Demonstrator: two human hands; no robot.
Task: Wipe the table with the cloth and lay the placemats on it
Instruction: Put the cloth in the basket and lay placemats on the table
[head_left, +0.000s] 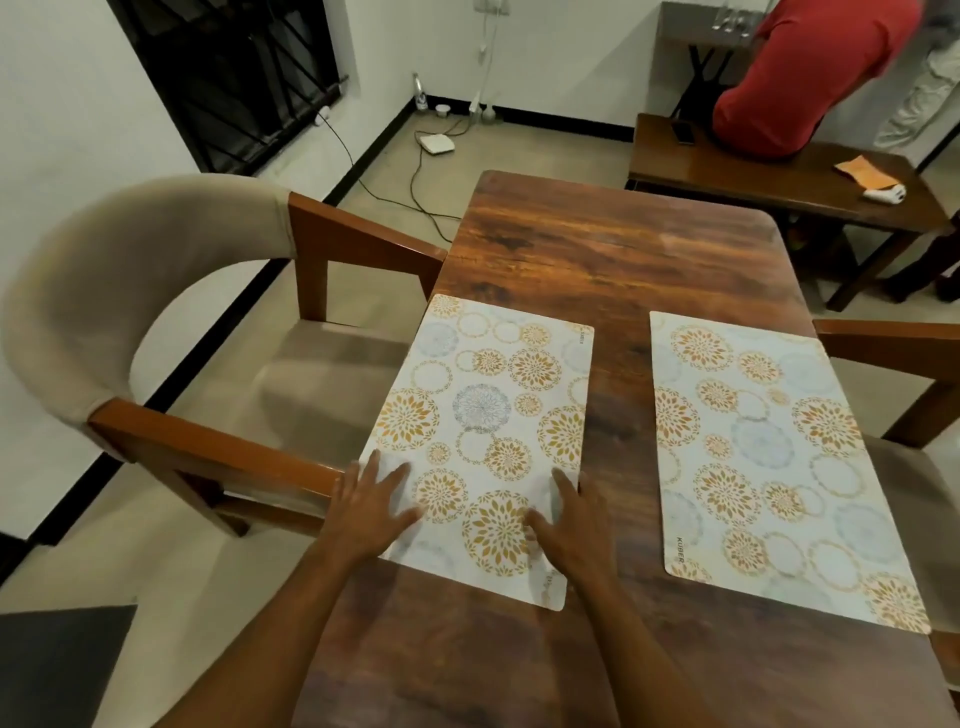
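Soft, even indoor light fills the room, while the barred window (234, 78) beyond the far left corner of the desk (597, 249) is black. A pale sheen of glare lies across the desk's far right part. Shadows are faint and soft-edged, the plainest on the seat of the chair (104, 291) left of the desk. The whole picture is slightly soft, and the person in red (810, 78) past the desk's far right corner is smeared by motion. The wide lens bows the chair and the walls around the desk.
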